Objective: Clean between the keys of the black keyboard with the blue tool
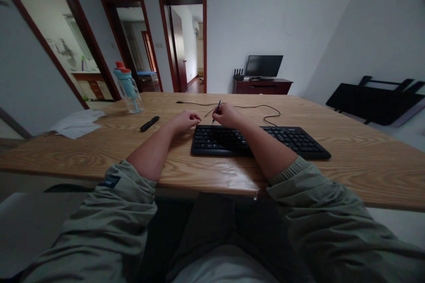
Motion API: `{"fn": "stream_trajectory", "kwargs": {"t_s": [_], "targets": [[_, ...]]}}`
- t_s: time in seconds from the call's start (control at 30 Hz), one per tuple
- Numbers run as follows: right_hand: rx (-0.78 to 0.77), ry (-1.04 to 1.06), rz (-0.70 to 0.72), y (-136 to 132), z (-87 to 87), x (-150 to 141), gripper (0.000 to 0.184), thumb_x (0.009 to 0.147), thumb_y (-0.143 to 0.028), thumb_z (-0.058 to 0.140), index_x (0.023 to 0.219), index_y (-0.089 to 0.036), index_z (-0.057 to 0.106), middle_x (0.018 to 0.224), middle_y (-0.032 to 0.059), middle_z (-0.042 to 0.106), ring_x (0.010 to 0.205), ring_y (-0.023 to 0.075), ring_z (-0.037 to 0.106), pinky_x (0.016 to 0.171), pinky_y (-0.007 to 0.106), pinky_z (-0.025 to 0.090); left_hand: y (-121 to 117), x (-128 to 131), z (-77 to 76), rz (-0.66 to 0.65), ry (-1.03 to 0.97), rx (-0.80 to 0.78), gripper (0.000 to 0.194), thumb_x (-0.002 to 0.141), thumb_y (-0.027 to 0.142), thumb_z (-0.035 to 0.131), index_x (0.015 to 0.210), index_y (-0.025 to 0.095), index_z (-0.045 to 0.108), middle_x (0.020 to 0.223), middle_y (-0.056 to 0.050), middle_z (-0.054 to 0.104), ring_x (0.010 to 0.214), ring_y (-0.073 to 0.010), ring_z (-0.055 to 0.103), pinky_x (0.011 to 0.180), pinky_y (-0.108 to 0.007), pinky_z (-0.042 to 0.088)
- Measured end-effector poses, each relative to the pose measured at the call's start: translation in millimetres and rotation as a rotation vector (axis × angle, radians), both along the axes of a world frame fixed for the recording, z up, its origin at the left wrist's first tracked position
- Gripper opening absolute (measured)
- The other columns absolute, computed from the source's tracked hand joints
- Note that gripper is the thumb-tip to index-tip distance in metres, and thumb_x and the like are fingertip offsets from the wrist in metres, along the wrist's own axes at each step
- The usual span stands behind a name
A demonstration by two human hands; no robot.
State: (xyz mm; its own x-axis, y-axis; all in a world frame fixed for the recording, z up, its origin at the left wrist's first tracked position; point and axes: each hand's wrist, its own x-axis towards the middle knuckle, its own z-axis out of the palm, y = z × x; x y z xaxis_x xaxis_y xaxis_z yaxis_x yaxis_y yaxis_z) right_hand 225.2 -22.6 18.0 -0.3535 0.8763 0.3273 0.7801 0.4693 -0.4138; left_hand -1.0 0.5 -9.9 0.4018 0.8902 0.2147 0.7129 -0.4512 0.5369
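A black keyboard (219, 140) lies on the wooden table in front of me, its keys facing up. Just beyond its back edge, my right hand (227, 116) pinches a slim dark-blue pen-like stick (218, 108), held nearly upright. Its lower tip points down at the tabletop behind the keyboard; its exact kind is too small to make out. My left hand (186, 121) rests on the table by the keyboard's back left corner. Its fingers are curled together, and anything between them is hidden. My right forearm crosses over the keyboard and covers some keys.
A thin black cable (262, 106) runs across the table behind the keyboard. Left of my hands lie a black marker-like object (149, 124) and white tissues (78, 124). A clear bottle with a red lid (129, 90) stands at the back left. The table's front edge (212, 188) is close to me.
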Motion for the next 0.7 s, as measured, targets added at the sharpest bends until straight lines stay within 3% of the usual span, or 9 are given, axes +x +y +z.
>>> {"fn": "stream_trajectory", "kwargs": {"t_s": [0.33,0.7], "targets": [[-0.036,-0.019,-0.019,-8.7,6.4,1.0,0.024,0.084,-0.030,0.056,0.067,-0.013,0.063,0.061,0.0038,0.058,0.055,0.0122,0.048,0.051,0.026,0.030,-0.6,1.3,1.2,0.019,0.027,-0.009,0.037,0.082,0.033,0.057,0.107,0.011,0.074,0.100,-0.011,0.073,0.089,-0.0227,0.064,0.078,-0.031,0.045],[-0.080,-0.036,-0.058,-8.3,6.8,5.2,0.022,0.083,-0.028,0.057,0.069,-0.012,0.062,0.063,0.0048,0.059,0.056,0.0127,0.049,0.050,0.026,0.031,-4.1,2.8,3.5,0.026,0.033,-0.005,0.036,0.082,0.032,0.057,0.106,0.011,0.074,0.098,-0.010,0.072,0.087,-0.0216,0.063,0.076,-0.030,0.045]]}}
